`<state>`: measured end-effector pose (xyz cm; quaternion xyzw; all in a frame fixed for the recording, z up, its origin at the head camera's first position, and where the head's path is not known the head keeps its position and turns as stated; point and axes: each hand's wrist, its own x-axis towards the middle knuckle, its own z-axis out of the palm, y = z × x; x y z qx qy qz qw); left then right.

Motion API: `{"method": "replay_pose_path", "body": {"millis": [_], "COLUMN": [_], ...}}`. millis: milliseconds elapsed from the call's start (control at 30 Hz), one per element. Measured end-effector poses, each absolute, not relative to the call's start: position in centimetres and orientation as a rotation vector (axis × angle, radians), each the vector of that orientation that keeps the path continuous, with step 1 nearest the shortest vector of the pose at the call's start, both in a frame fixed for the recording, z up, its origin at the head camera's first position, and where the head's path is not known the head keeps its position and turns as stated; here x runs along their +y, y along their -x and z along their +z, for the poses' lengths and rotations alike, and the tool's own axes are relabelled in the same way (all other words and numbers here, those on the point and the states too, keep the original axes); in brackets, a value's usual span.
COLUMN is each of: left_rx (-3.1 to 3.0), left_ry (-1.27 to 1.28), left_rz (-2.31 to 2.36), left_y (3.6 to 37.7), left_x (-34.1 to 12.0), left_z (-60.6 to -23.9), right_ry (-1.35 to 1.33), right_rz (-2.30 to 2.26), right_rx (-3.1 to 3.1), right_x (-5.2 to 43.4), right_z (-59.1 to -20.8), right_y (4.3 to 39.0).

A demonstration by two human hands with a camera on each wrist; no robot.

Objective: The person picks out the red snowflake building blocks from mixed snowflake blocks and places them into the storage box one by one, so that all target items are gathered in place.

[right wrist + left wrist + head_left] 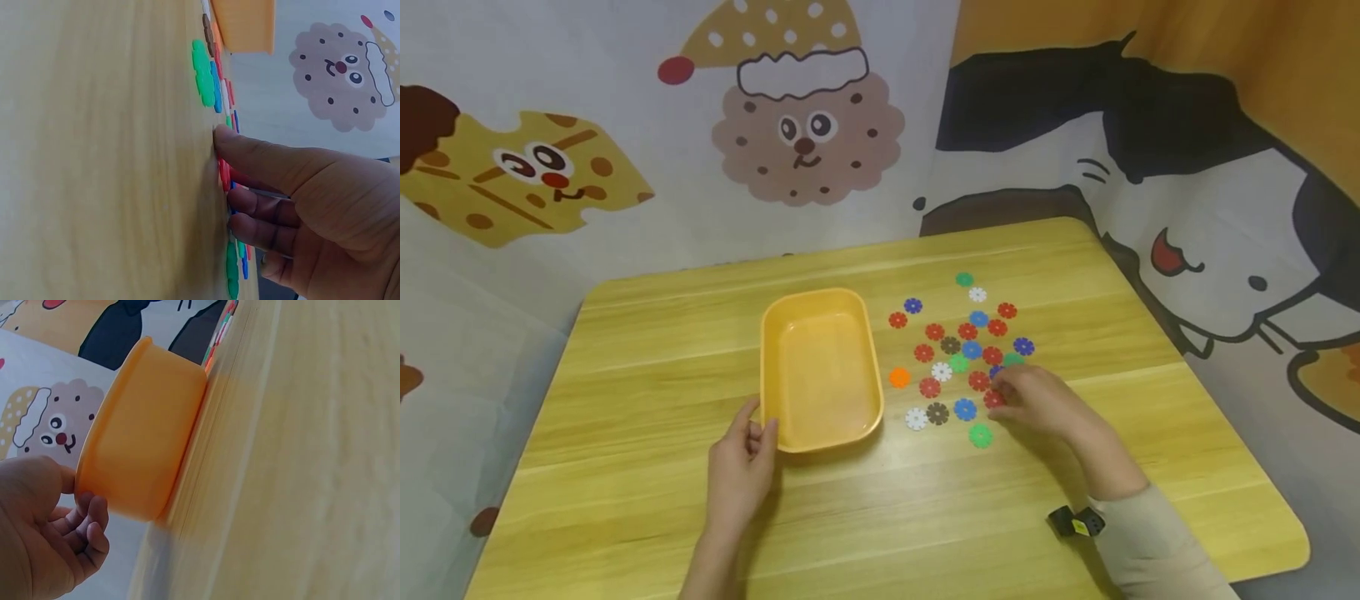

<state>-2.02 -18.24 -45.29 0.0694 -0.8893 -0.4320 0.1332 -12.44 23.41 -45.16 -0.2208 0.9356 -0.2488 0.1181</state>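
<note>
Centrally on the wooden table (647,392) sits an orange tray (820,371), a shallow rectangular tub with rounded corners, a rolled rim and a glossy, bare inside. Its long side runs away from the person. The left hand (739,467) holds the tray's near left corner: the thumb lies on the rim and the curled fingers (94,528) tuck under the outer wall, as the left wrist view shows.

Just right of the tray lies a loose scatter of small flat flower-shaped discs (958,350), each with notched petals round a centre hole. They come in red, blue, green, white, brown and one orange (899,377), spread flat on the wood, some touching, some apart, none stacked as far as the head view tells.

The right hand (1037,400) rests at the near right edge of this scatter, palm down, fingers bent. In the right wrist view its thumb (250,153) presses down to the table surface beside a red disc (224,175), and the bent fingers come in from the other side of it; whether the disc is actually pinched cannot be told. A green disc (980,435) lies just near of the hand, by itself.

Behind the table hangs a cartoon-printed cloth (805,125).
</note>
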Motion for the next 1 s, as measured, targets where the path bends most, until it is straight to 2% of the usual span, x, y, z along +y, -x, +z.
{"method": "replay_pose_path", "body": {"millis": [400,1000], "left_rx": [-2.583,-2.576], "left_ry": [-0.215,-0.179], "left_rz": [-1.285,-1.255], "left_y": [2.15,2.24], "left_x": [-17.94,-18.00], "left_z": [-45.24,-45.60], "right_ry": [0.612,0.779], "right_rz": [-0.851,-0.843], "right_rx": [2.649,2.652], "right_x": [23.66,24.27], "right_z": [-45.51,-45.51], "right_y": [12.73,12.28]}}
